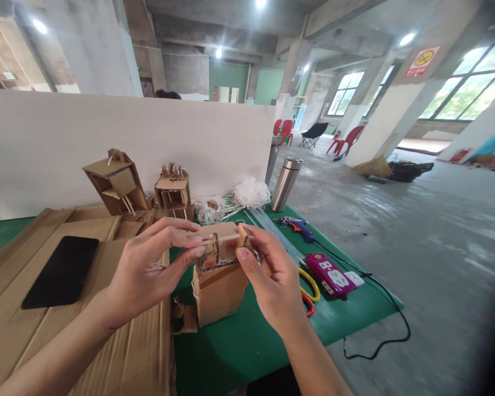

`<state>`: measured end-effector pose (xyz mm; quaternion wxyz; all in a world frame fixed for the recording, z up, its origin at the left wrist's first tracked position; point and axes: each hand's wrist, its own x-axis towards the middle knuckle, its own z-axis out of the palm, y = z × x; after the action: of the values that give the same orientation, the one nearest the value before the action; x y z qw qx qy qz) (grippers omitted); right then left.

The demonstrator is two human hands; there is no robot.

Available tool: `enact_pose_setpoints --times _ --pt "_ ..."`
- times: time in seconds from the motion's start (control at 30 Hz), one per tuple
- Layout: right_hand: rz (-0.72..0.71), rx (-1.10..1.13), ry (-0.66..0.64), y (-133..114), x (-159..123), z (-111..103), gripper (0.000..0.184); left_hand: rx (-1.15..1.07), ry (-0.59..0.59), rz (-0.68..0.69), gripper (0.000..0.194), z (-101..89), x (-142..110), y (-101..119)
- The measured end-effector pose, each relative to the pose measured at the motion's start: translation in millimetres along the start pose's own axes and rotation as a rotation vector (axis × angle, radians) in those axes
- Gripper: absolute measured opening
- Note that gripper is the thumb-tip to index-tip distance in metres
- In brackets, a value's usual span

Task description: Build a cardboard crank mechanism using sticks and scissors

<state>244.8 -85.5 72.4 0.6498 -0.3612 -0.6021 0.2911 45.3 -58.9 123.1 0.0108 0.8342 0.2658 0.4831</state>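
Observation:
A cardboard box model stands upright on the green table in front of me. A thin wooden stick runs across its top, passing by an upright cardboard piece. My left hand pinches the stick's left end between thumb and fingers. At the stick's right end, my right hand grips a small cardboard piece between thumb and fingers. Whether the stick goes through that piece is hidden by the fingers. A cut cardboard scrap lies by the box's lower left.
Cardboard sheets cover the left side, with a black phone on them. Two cardboard models stand behind. At right are a steel flask, a glue gun, a purple power strip and scissors.

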Motion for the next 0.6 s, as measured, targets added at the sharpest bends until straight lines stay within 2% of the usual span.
enact_pose_setpoints --times 0.23,0.6 --pt "0.035 -0.028 0.004 -1.6 -2.0 -0.8 0.035 -0.011 0.01 0.026 0.008 0.3 1.9 0.0" --pt "-0.015 -0.048 -0.005 -3.7 -1.6 -1.4 0.038 -0.031 0.019 0.016 0.006 0.8 1.8 0.1"
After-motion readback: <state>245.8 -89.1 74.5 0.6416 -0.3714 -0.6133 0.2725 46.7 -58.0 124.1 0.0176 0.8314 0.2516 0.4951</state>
